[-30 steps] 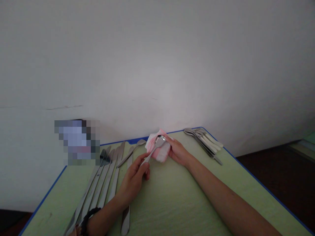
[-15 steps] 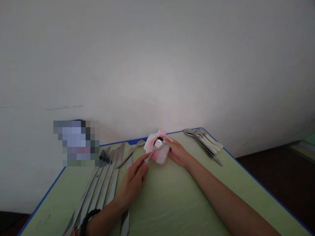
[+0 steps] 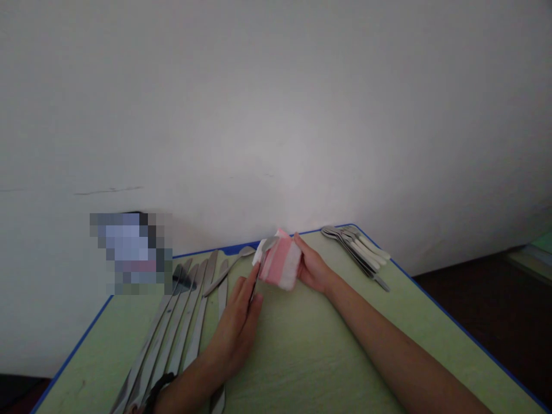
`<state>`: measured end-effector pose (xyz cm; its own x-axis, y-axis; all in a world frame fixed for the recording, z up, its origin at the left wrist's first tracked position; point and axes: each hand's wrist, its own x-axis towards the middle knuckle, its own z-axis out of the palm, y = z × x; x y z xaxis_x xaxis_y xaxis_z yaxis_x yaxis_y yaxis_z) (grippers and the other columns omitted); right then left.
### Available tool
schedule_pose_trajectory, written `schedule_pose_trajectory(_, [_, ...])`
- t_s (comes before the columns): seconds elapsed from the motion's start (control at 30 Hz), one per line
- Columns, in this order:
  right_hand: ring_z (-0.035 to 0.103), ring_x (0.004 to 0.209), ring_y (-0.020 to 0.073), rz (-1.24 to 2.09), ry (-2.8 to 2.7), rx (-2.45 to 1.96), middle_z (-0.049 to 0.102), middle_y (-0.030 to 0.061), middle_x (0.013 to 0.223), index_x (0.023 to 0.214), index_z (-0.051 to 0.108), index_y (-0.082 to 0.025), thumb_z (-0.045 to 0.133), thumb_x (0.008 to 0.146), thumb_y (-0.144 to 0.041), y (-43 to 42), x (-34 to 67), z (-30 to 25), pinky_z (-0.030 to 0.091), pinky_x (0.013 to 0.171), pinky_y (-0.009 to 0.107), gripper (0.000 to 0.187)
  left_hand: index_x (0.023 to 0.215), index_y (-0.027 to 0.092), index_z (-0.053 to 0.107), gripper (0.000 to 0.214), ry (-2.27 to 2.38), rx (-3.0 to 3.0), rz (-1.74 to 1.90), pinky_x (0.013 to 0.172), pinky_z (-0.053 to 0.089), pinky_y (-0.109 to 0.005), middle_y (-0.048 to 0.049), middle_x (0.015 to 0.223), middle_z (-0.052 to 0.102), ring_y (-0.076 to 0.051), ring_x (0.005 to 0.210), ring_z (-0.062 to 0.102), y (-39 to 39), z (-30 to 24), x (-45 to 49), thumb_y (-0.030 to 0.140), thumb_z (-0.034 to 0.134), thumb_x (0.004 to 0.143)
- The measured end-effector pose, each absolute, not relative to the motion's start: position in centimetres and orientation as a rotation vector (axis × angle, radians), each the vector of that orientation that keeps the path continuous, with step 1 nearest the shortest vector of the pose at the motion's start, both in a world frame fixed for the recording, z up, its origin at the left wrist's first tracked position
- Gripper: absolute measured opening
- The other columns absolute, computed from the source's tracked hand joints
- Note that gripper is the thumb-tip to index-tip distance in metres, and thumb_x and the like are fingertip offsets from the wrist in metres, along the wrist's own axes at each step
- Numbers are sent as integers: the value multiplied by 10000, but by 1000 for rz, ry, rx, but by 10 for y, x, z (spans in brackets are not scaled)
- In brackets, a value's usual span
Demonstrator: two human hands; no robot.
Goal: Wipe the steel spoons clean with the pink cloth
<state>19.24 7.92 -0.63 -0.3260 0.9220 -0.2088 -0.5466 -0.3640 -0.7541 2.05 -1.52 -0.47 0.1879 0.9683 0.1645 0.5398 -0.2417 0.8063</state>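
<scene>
Left hand [image 3: 239, 322]: fingers closed round the handle of a spoon [image 3: 269, 244], thumb side toward the middle of the bench [image 3: 310, 356]. Spoon points at the far edge, bowl overlapping the upper left of a folded pink-and-white cloth [image 3: 282, 261]; cannot tell whether the two touch. Right hand [image 3: 317, 270]: fingers hold the cloth by its right side, some hidden behind it. Both hands near the far edge, about midway along. Black wristband [image 3: 159, 388] on left wrist.

Along the left edge, a row of long knives [image 3: 197, 325], side by side. A second spoon [image 3: 228, 269] lies slantwise by their upper ends, bowl near the far edge. A lone knife [image 3: 223, 282] lies right of the row, partly under the left forearm. Far right corner: stacked metal spoons [image 3: 345, 244], with white-handled cutlery [image 3: 366, 247] just beside. Far left corner: pixelated object, unidentifiable.
</scene>
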Motion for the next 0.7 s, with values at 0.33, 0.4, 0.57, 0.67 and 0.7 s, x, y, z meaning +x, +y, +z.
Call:
schedule_pose_trajectory(0.33, [634,697,147,1825,-783,-817,700,42,800,884,649,-138,568,795,-389,77,192,-5,490,739,272,278,1440,258,113,601,1273,1993,829,973,357,-428,-95,1164,459,-228,1064,466,-16,-4,19,210,357,892])
schedule_pose_trajectory(0.4, [630,689,144,1811,-787,-821,697,39,789,870,652,-138,583,783,-393,77,192,-5,491,727,264,279,1436,265,121,596,1240,1997,846,954,371,-422,-90,1157,458,-222,1034,473,-16,-2,19,216,363,894])
schedule_pose_trajectory(0.57, [620,658,134,1815,-792,-827,692,35,761,856,656,-140,587,783,-390,77,192,-4,486,717,258,269,1395,242,232,515,1202,2025,866,886,416,-381,-77,1068,486,-206,950,497,-16,2,18,236,379,902])
schedule_pose_trajectory(0.67, [615,641,129,1810,-786,-846,691,35,743,845,656,-139,564,802,-391,77,192,-5,483,710,254,271,1347,225,306,477,1172,2084,857,922,392,-373,-83,1110,475,-209,1014,483,-18,3,18,191,399,881])
schedule_pose_trajectory(0.7, [615,640,128,1806,-783,-851,690,35,735,840,656,-138,556,808,-388,76,192,-5,483,704,252,271,1340,224,314,479,1162,2100,841,934,384,-370,-83,1125,471,-208,1031,480,-19,3,18,178,408,872])
